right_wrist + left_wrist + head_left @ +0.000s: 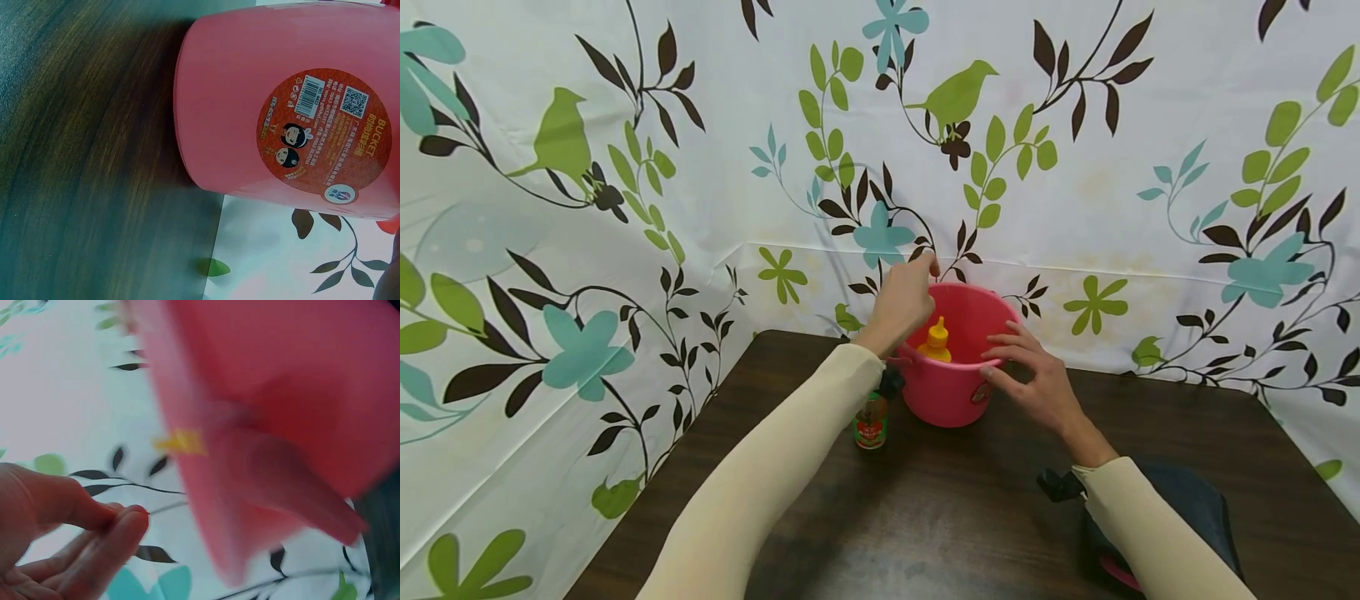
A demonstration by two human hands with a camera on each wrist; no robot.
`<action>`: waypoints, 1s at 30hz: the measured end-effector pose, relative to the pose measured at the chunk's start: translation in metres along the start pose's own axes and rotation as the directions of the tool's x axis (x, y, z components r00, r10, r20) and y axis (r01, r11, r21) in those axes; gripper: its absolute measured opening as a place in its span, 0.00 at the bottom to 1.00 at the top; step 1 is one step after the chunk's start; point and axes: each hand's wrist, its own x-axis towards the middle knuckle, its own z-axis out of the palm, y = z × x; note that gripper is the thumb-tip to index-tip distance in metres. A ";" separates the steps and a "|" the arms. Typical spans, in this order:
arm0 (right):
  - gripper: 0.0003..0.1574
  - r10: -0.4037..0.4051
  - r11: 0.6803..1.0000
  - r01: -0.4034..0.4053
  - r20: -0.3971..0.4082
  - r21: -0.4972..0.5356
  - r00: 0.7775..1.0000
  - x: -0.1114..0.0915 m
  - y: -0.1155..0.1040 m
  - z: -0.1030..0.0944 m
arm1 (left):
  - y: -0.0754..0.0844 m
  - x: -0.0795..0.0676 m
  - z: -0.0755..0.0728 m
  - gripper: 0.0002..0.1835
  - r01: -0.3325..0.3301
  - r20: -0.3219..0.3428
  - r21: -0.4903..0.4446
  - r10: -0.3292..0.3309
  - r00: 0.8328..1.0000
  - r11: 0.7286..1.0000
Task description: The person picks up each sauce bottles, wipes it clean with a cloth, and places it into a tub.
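Note:
A pink bucket (947,400) stands upright on the dark wooden table, its round red label (325,131) facing me in the right wrist view. Inside it is a yellow bottle (937,337) with a pointed nozzle; its lower part is hidden. My left hand (904,296) is over the bucket's left rim. In the left wrist view its thumb and fingertips meet, with nothing visible between them. My right hand (1033,379) holds the bucket's right rim, fingers over the edge and thumb outside. Under my left wrist stands a small bottle (871,425) with a green and red label, its top hidden.
A dark bag (1187,508) lies at the table's right, partly behind my right sleeve. The table (925,517) meets a white sheet (1075,208) printed with leaves and birds behind and at the left.

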 end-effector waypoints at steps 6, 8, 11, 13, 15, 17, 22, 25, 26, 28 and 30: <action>0.26 0.010 1.000 -0.010 0.008 -0.011 1.000 0.000 0.000 0.000 | 0.003 0.004 -0.008 0.20 0.040 -0.028 -0.012 -0.041 0.999 0.999; 0.26 0.012 1.000 -0.012 0.010 -0.010 1.000 0.000 0.001 0.000 | 0.003 0.003 -0.008 0.20 0.045 -0.019 -0.011 -0.045 0.999 0.999; 0.25 0.008 1.000 -0.008 0.012 -0.006 1.000 0.000 0.000 0.000 | 0.002 0.002 -0.007 0.21 0.040 -0.015 -0.013 -0.040 0.999 0.999; 0.24 0.005 1.000 -0.004 0.013 -0.007 1.000 0.000 -0.001 -0.001 | 0.001 0.002 -0.006 0.21 0.038 -0.017 -0.008 -0.038 0.999 0.999; 0.24 0.000 1.000 0.000 0.011 -0.013 1.000 -0.001 -0.002 -0.001 | 0.000 0.000 -0.006 0.21 0.040 -0.014 0.009 -0.040 0.999 0.999; 0.25 -0.003 1.000 0.004 0.012 -0.019 1.000 0.000 -0.002 -0.001 | 0.001 0.000 -0.006 0.23 0.045 -0.016 0.044 -0.045 0.999 0.998; 0.23 -0.012 0.999 0.013 0.018 -0.037 1.000 0.000 -0.004 -0.003 | 0.004 -0.003 -0.006 0.28 0.045 -0.010 0.154 -0.044 0.999 0.987; 0.23 -0.022 0.998 0.023 0.017 -0.062 1.000 0.000 -0.006 -0.005 | 0.006 -0.005 -0.008 0.31 0.035 0.006 0.213 -0.037 0.999 0.976; 0.24 -0.028 0.997 0.029 0.014 -0.070 1.000 0.000 -0.007 -0.007 | 0.006 -0.005 -0.009 0.31 0.031 0.012 0.228 -0.034 0.999 0.973; 0.25 -0.039 0.995 0.040 0.007 -0.095 0.999 0.001 -0.008 -0.010 | 0.006 -0.007 -0.010 0.32 0.026 0.017 0.245 -0.031 0.999 0.969; 0.26 -0.051 0.992 0.051 -0.002 -0.114 0.999 0.002 -0.011 -0.013 | 0.006 -0.009 -0.012 0.31 0.017 0.015 0.255 -0.021 1.000 0.967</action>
